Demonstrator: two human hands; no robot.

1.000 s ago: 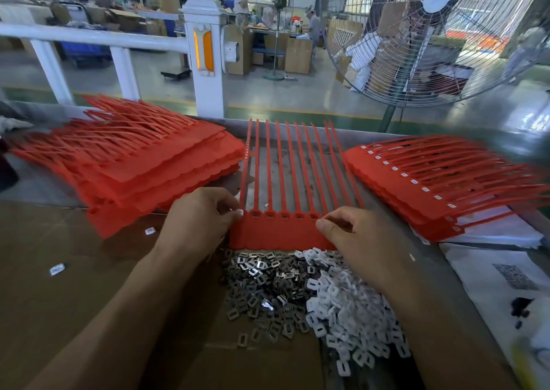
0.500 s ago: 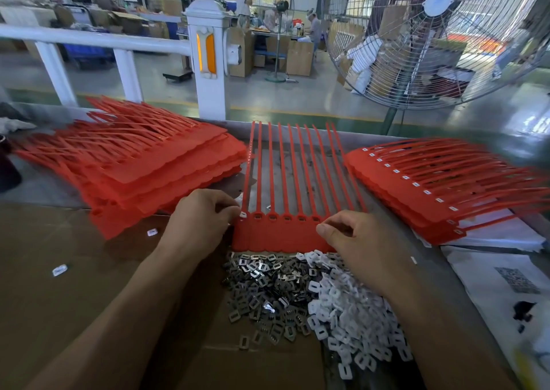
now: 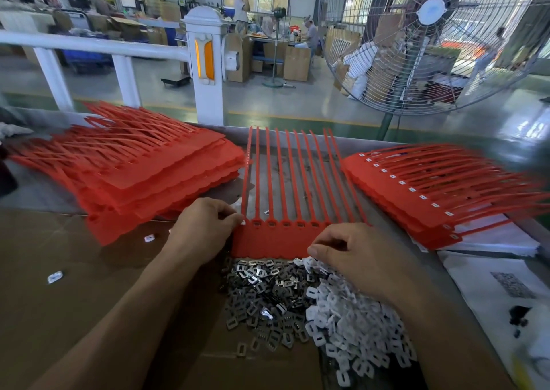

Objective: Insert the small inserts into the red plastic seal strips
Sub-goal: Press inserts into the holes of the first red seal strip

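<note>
Seal strip [image 3: 269, 237] | left hand [image 3: 202, 229] fingers pinch white insert [image 3: 243, 222] at its corner | right hand [image 3: 354, 255] fingers curled, contents hidden

No word, brand or number can be read anywhere; the white sheet [image 3: 494, 288] at the right of the bench carries a blurred square code-like patch too soft to make out; a yellow-and-green sign [image 3: 181, 1] far back stays illegible.

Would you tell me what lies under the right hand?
The right hand rests over the white inserts, beside the metal inserts. Whatever is beneath its palm or between its curled fingers is hidden.
</note>
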